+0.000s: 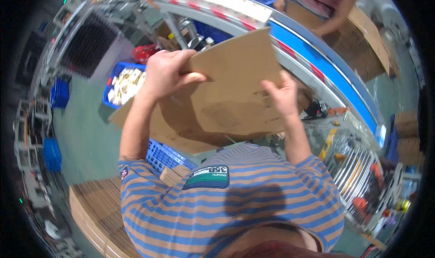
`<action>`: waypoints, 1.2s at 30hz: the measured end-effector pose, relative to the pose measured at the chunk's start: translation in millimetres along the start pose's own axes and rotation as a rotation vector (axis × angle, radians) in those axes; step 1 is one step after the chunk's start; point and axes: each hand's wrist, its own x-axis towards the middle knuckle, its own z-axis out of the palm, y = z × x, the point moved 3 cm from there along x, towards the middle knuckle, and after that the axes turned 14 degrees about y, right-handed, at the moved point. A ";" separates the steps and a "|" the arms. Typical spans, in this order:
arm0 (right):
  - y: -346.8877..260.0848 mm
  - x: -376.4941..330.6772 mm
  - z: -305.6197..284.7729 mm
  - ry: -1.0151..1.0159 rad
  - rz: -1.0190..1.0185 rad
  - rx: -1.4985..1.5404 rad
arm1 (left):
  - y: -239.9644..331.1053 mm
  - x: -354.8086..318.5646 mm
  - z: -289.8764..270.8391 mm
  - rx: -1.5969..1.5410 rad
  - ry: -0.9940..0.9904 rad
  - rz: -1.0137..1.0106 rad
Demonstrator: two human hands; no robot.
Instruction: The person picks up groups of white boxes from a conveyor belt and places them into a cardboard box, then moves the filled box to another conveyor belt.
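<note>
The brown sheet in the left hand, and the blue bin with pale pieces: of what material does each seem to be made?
Brown sheet: probably matt cardboard, judging by its tan colour, stiff panel shape and dark printed marks.
Blue bin: likely plastic, from its even blue colour; its gloss is hard to judge.

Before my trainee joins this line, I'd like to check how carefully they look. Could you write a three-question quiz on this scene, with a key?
1. True or false: the bare left hand grips a large, brown cardboard sheet.
2. What lies in the blue rectangular plastic bin just left of that hand?
A) red cloths
B) small pale pieces
C) green bottles
3. Fill in: the thick stack of brown cardboard sheets is on the picture's lower ____ side.

Key: 1. True; 2. B, small pale pieces; 3. left.
</note>
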 end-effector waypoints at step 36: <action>-41.3 77.9 -126.3 0.140 0.260 -0.696 | -101.7 133.0 278.2 -0.750 -0.576 -0.251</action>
